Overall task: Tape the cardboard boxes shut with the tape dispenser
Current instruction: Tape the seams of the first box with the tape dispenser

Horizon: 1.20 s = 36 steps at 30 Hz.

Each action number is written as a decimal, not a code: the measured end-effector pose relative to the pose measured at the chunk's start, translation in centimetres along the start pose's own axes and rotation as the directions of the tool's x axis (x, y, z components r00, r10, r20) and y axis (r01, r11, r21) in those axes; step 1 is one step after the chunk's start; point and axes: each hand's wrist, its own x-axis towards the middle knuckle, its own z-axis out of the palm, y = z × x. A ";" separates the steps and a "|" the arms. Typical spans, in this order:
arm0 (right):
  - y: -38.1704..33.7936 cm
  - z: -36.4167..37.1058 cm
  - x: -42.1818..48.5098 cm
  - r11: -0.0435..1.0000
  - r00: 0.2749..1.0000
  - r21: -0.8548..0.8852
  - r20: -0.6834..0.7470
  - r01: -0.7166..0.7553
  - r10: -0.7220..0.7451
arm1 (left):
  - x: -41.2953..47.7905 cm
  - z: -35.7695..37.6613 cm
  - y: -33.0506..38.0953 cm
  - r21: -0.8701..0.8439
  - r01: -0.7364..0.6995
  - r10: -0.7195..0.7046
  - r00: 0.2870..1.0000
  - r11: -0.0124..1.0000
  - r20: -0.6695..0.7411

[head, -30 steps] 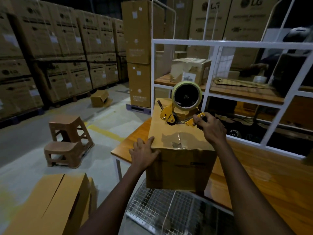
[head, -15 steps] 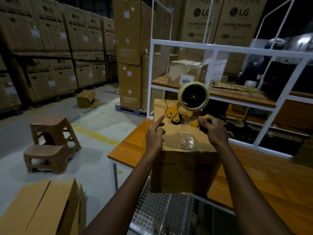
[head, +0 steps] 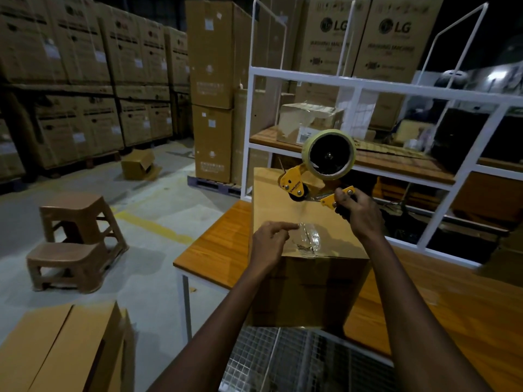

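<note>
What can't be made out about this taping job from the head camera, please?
Head view: far seam end on the cardboard box, hidden behind the tape dispenser.
Its handle, covered by the right hand.
How far the clear tape runs; only glare shows.
Floor box, cut off by the lower-left edge.
Shelf box label, too small.

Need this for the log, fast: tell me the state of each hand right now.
Left hand: holds nothing, index finger pressing the tape on the box.
Right hand: closed, gripping the tape dispenser by its handle.
</note>
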 end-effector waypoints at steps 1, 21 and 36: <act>0.0 0.0 0.0 1.000 1.000 0.012 0.000 0.003 -0.003 | -0.1 -0.1 -0.1 -0.048 0.049 -0.048 0.998 0.998 0.028; -0.5 0.0 -0.7 0.998 0.998 0.012 -0.007 0.057 -0.057 | 1.9 0.0 4.6 -0.787 0.474 -0.580 0.793 0.395 0.187; 2.7 1.9 -3.4 0.997 0.998 -0.069 0.053 0.036 -0.032 | -1.7 -4.4 0.3 -0.454 0.509 -0.564 0.826 0.731 0.018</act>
